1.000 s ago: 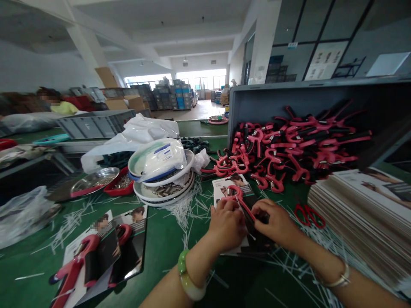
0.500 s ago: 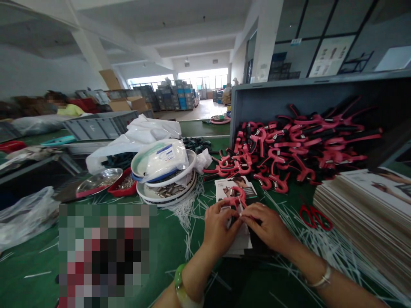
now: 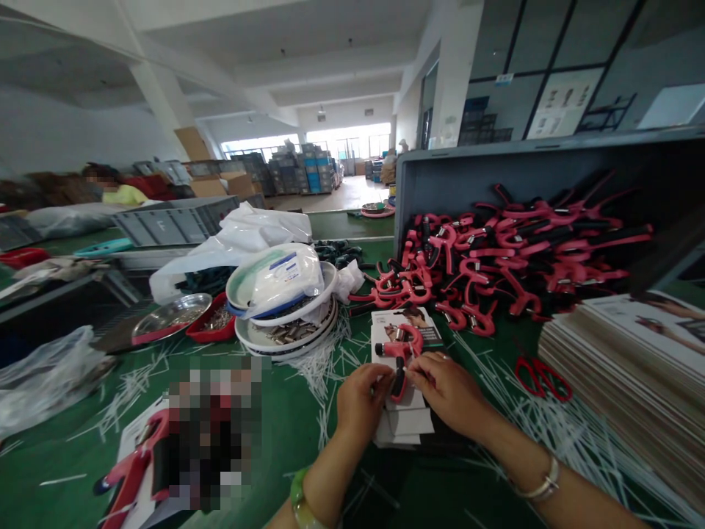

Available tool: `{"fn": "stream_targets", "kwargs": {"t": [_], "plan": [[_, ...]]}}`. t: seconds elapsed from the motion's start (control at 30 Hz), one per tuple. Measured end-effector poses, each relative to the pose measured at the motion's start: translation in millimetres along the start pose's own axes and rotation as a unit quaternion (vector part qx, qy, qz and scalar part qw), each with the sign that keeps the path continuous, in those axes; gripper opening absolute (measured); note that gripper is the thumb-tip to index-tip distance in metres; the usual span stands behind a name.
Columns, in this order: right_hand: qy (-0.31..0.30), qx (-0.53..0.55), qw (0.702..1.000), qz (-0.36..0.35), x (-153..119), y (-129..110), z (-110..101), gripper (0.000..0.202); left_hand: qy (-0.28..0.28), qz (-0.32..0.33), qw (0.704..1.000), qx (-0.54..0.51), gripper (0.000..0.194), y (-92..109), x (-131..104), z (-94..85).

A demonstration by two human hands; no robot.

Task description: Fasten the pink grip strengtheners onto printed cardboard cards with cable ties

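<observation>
A red clamp with black grips [image 3: 401, 353] lies on a stack of printed cards [image 3: 405, 421] in front of me. My left hand [image 3: 360, 400] is at the clamp's left side, its fingers curled and closed near the black grip; what they pinch is too small to make out. On the other side, my right hand [image 3: 449, 389] has thumb and forefinger pinched at the clamp's handle, around something small and pale, perhaps a tie end. Another red clamp [image 3: 135, 470] rests on a card at the lower left, partly pixelated.
A grey bin [image 3: 435, 173] of red clamps [image 3: 496, 250] stands at right, beside a tall card stack [image 3: 617, 375] and red scissors [image 3: 543, 378]. White strips [image 3: 316, 367] litter the green table [image 3: 286, 448]. Stacked bowls [image 3: 286, 334] stand left of centre. A person [image 3: 124, 192] is far left.
My left hand has moved left and down, uncovering more of the clamp. My right hand has shifted slightly. The lower left clamp and card show more clearly now.
</observation>
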State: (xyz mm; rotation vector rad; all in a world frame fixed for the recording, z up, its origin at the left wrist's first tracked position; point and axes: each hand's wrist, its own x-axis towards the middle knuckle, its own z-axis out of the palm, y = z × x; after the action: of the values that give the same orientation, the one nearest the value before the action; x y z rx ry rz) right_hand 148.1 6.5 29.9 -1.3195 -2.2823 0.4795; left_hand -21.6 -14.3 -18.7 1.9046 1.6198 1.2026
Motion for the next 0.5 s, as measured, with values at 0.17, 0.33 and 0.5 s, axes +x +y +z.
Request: {"fn": "stream_targets", "kwargs": {"t": [0.17,0.33,0.5], "plan": [[-0.014,0.006,1.000,0.009,3.0,1.8,-0.1,0.021,-0.010,0.021,0.997,0.071,0.017,5.4,1.9,-1.0],[-0.024,0.032,0.999,-0.002,4.1,3.7,-2.2,0.021,-0.005,0.036,0.996,0.087,0.017,3.5,1.0,0.9],[-0.039,0.059,0.997,-0.015,8.1,5.3,-4.5,0.020,-0.004,0.036,0.996,0.085,0.018,2.9,1.3,1.5]]}}
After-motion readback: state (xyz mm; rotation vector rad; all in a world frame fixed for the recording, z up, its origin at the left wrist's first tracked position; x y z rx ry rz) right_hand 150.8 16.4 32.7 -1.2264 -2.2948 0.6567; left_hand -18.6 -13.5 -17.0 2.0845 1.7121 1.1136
